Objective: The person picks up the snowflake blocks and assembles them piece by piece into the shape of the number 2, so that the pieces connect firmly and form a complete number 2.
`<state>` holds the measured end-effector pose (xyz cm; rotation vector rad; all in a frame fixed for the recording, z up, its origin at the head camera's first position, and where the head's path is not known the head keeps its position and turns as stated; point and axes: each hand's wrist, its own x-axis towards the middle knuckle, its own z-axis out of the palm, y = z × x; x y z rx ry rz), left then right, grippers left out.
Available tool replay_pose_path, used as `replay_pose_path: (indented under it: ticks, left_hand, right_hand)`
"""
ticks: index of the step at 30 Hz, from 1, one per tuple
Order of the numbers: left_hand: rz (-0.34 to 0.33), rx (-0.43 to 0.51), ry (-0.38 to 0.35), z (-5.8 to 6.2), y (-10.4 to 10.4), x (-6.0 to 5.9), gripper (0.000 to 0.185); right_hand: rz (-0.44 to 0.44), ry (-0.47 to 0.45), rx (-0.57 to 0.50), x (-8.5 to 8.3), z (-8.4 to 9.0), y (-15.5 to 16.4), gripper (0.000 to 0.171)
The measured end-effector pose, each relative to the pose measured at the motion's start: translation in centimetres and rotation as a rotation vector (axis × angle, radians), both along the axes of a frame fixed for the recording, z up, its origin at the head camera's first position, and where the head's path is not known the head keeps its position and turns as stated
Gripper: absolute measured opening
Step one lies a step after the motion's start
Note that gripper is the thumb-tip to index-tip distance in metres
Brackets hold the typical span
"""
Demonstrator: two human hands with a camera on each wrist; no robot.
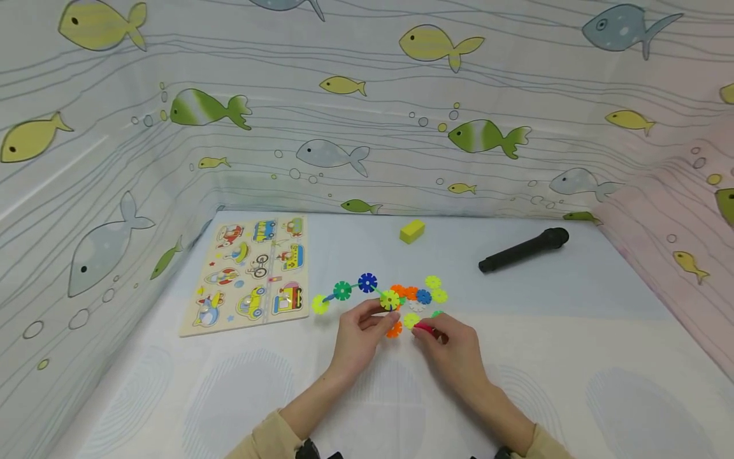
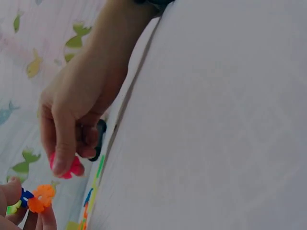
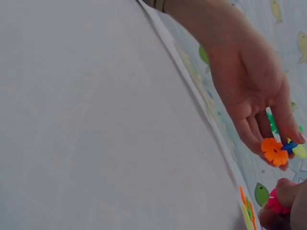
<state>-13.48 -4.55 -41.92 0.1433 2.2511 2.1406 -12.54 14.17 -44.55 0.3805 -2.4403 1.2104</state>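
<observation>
My left hand (image 1: 360, 333) pinches a chain of linked plastic snowflake discs near its end. An orange disc (image 3: 274, 151) and a blue disc (image 3: 289, 146) sit at its fingertips in the right wrist view. From there the chain reaches left through a yellow disc (image 1: 390, 299), a dark blue disc (image 1: 367, 282) and a green disc (image 1: 342, 291) to a yellow-green disc (image 1: 320, 304). Just to the right, my right hand (image 1: 459, 350) pinches a pink snowflake disc (image 2: 75, 167) between thumb and fingers, apart from the chain. Its fingers partly cover that disc in the head view.
Loose discs lie beyond the hands, among them a blue disc (image 1: 424, 296), a white disc (image 1: 417, 306) and a yellow disc (image 1: 439, 295). A wooden picture puzzle board (image 1: 274, 278) lies left, a yellow block (image 1: 412, 231) at the back, a black microphone (image 1: 523, 250) at right.
</observation>
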Motion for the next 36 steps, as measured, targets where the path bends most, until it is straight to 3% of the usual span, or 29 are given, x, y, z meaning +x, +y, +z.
replay_pose_path:
  ticks: [6,11,14,21,26,31,36]
  left_hand:
    - [0.029,0.019,0.011,0.4,0.6,-0.1,0.032]
    - [0.082,0.045,-0.005,0.9,1.0,-0.1,0.036]
    - [0.105,0.056,-0.020,0.9,1.2,0.0,0.037]
    - [0.105,0.081,-0.038,0.9,1.8,0.2,0.040]
    - [0.091,0.072,-0.043,0.9,2.2,0.5,0.040]
    - [0.095,0.061,-0.048,0.7,2.4,0.8,0.043]
    - [0.079,0.070,-0.045,0.4,2.5,0.8,0.040]
  right_hand:
    - [0.129,-0.002,-0.136,0.1,0.1,-0.2,0.015]
    - [0.216,-0.107,-0.172,0.5,0.4,-0.4,0.002]
    - [0.275,-0.152,-0.181,0.6,0.4,-0.5,0.004]
    - [0.323,-0.135,-0.200,0.7,0.2,-0.3,0.008]
    - [0.290,-0.117,-0.177,0.8,0.3,-0.4,0.002]
    - [0.205,-0.126,-0.063,0.8,0.3,-0.6,0.012]
    - [0.181,-0.103,-0.011,0.7,0.1,-0.6,0.013]
